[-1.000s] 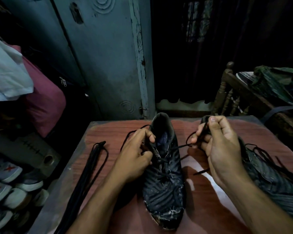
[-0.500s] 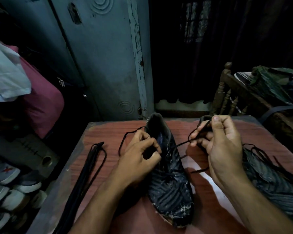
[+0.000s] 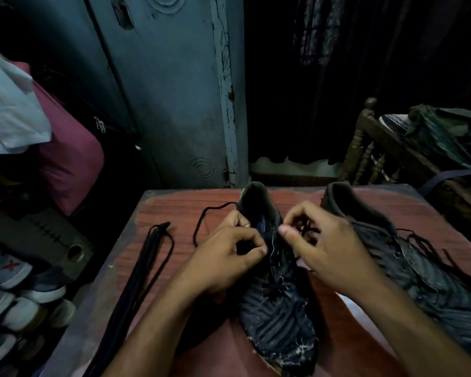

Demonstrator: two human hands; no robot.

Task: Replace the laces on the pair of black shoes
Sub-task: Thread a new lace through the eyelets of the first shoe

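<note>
Since half a second back, my right hand has come in from the 2 o'clock side, where it was holding lace up off the table, and now sits tight against the middle shoe, uncovering the collar of the right shoe behind it. My left hand has hardly shifted.

Working left to right: at 9 o'clock on the red-brown table I see the bundle of spare black laces, lying straight and well apart from both hands. Next, at 11 o'clock from my left hand, a loose loop of the shoe's lace curves over the table and runs back toward the collar. My left hand rests against the shoe's left flank, fingers curled, thumb and forefinger pinched together at the eyelet row; I take it to be pinching lace, though the dim light hides the strand itself. The middle shoe lies toe toward me, heel at 12 o'clock, directly between both hands. My right hand presses in from the 3 o'clock side, fingers curled, thumb tip at the tongue edge, with dark lace showing under the fingers. Further right, the other black shoe lies toe at 5 o'clock, its laces loose and spilling over the table.
</note>
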